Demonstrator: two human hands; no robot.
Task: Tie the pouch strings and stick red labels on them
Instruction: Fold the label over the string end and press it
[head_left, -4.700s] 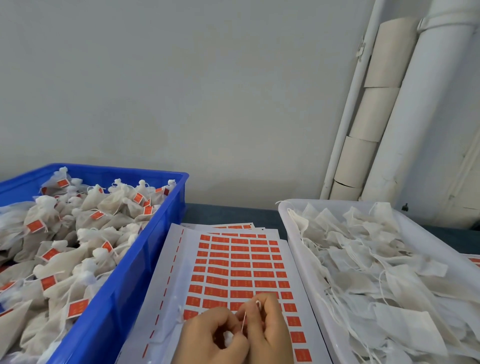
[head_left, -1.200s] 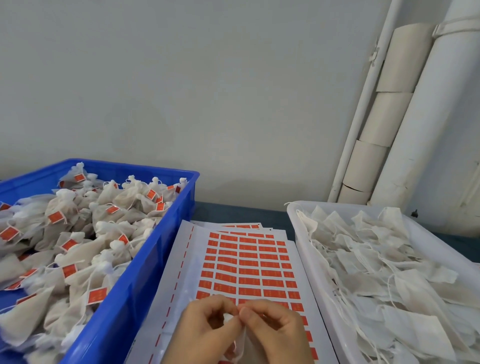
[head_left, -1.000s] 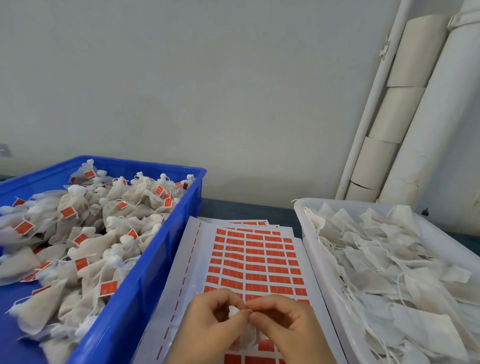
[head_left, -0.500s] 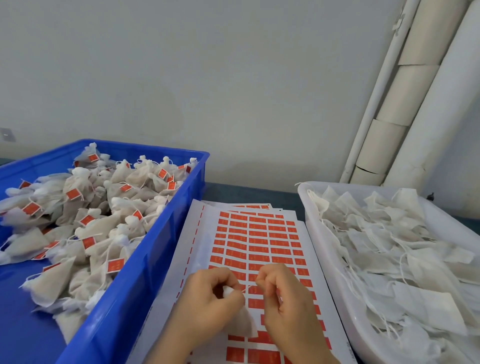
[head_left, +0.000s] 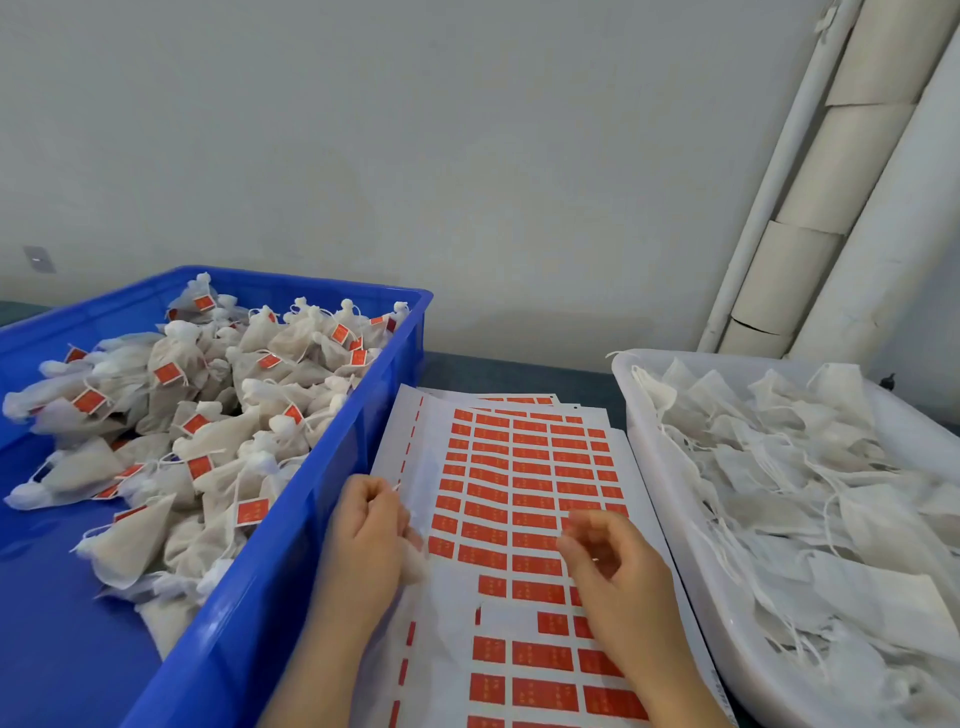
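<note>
My left hand (head_left: 366, 540) grips a small white pouch (head_left: 415, 558) at the left edge of the sheet of red labels (head_left: 524, 473); most of the pouch is hidden under my fingers, and a short string end sticks up above them. My right hand (head_left: 615, 577) hovers over the sheet's right half with its fingers loosely curled and blurred, holding nothing that I can see. Several labels are gone from the lower part of the sheet.
A blue crate (head_left: 332, 457) on the left holds several tied pouches with red labels (head_left: 218, 441). A white tray (head_left: 647, 467) on the right holds several flat untied pouches (head_left: 779, 493). More label sheets lie under the top one. White pipes (head_left: 883, 208) stand against the wall.
My hands were together working the pouch string; they have now parted. The left keeps the pouch at the sheet's left edge, the right has moved right over the labels. The view tilted down.
</note>
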